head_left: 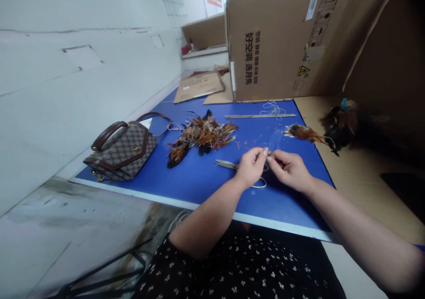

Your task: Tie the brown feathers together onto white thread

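My left hand point(251, 166) and my right hand point(290, 170) meet above the blue table, fingertips nearly touching. Both are closed in a pinch around a small pale-tipped bit point(266, 150). It looks like the quill ends of a few feathers, with some brown showing inside the right hand; the fingers cover most of it. Under the hands lie metal scissors point(227, 163), blades pointing left and partly hidden by the left hand. A pile of brown and black feathers point(204, 135) is to the left. A smaller brown feather bunch point(303, 133) rests beyond the right hand.
A patterned handbag point(124, 151) stands on the table's left. Thin sticks point(259, 116) and tangled thread point(274, 109) lie behind the hands. A large cardboard box point(282, 47) rises at the back. Dark feathers point(343, 122) sit on cardboard point(361, 175) at right.
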### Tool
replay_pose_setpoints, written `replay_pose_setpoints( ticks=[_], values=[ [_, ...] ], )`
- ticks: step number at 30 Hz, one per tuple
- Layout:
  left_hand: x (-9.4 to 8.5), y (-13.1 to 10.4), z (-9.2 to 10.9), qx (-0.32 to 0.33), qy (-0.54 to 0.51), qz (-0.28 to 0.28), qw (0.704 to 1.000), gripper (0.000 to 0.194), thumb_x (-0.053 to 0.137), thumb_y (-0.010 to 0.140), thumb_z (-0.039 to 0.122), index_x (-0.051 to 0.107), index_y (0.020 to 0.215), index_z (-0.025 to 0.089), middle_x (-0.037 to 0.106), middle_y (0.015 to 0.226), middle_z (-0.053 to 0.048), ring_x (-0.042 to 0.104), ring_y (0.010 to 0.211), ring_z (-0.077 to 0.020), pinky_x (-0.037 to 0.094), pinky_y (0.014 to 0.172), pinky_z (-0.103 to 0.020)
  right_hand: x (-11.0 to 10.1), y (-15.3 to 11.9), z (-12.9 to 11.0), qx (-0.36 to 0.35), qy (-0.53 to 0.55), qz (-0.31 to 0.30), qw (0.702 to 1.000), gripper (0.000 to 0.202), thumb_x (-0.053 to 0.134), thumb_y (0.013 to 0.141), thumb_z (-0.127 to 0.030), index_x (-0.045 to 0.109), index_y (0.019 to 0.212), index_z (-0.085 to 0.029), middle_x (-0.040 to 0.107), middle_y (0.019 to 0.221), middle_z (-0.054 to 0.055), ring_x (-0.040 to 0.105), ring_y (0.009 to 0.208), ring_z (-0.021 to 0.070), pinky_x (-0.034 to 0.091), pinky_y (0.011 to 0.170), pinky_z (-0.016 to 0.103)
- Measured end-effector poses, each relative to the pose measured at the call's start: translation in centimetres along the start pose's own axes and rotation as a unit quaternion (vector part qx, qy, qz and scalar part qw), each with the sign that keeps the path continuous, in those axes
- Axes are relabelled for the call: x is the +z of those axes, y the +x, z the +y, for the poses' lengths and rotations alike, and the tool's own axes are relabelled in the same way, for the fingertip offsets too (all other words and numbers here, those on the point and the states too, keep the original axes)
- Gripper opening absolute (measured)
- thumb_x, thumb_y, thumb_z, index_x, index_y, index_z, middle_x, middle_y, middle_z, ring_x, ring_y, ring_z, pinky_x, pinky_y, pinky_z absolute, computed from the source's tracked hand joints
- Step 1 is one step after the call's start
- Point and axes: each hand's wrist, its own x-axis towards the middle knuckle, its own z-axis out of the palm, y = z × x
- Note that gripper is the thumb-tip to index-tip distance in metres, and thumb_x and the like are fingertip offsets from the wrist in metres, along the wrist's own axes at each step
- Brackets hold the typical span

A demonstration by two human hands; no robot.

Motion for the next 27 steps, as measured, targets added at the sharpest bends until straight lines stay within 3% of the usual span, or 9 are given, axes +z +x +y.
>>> replay_pose_setpoints(
  ticks=[5,11,18,27],
  values=[
    [0.1,-0.1,0.5,-0.016,-0.032,0.020,0.999,0.037,0.073,0.088,0.051,0.072,0.100,0.017,0.064,0.071,-0.002,0.057,0.070,-0.0129,0.044,0.066,-0.023,0.7,-0.2,-0.2,-0.005,-0.032,0.042,0.999,0.032,0.052,0.103,-0.045,0.061,0.082,-0.023,0.063,0.068,0.003,0.052,0.058,0.0154,0.044,0.059,0.029],
    [-0.2,0.5,-0.2,0.102,0.047,0.055,0.992,0.029,0.061,0.098,0.042,0.074,0.099,0.016,0.074,0.098,-0.008,0.065,0.091,-0.0149,0.049,0.089,-0.027,1.1,-0.1,-0.3,-0.032,-0.081,0.038,0.995,0.034,0.047,0.105,-0.041,0.053,0.076,-0.023,0.051,0.061,0.000,0.045,0.053,0.0139,0.040,0.057,0.028],
    [-0.1,0.6,-0.8,0.163,0.175,0.078,0.968,0.031,0.053,0.102,0.042,0.071,0.095,0.017,0.071,0.086,-0.006,0.062,0.080,-0.0155,0.048,0.077,-0.026,1.4,-0.1,0.2,-0.075,-0.087,0.051,0.992,0.031,0.051,0.102,-0.029,0.045,0.073,-0.022,0.046,0.060,-0.004,0.042,0.051,0.0106,0.036,0.055,0.024],
    [-0.3,0.4,-0.4,0.206,0.272,0.085,0.936,0.023,0.048,0.102,0.028,0.062,0.086,0.021,0.067,0.077,-0.003,0.057,0.069,-0.0151,0.045,0.072,-0.027,1.5,-0.2,-0.1,-0.089,-0.088,0.050,0.991,0.027,0.052,0.102,-0.026,0.046,0.075,-0.022,0.048,0.060,-0.004,0.041,0.051,0.0099,0.036,0.055,0.023]
  ],
)
